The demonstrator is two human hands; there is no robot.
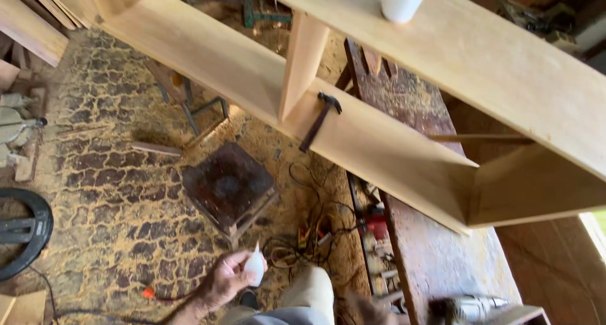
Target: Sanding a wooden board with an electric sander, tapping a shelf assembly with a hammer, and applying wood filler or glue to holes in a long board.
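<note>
My left hand is low in the view, closed around a small white squeeze bottle with a pointed tip. My right hand shows only as a blur at the bottom edge, just left of a power drill lying on the dark workbench. Whether that hand holds anything cannot be made out. A large pale wooden shelf frame spans the view above both hands. A hammer rests on its lower board beside an upright divider.
A small dark square stool stands on the sawdust-covered floor. Tangled cables and a red power tool lie beside the bench. A white cylinder sits on the frame's upper board. A black round object is at the left edge.
</note>
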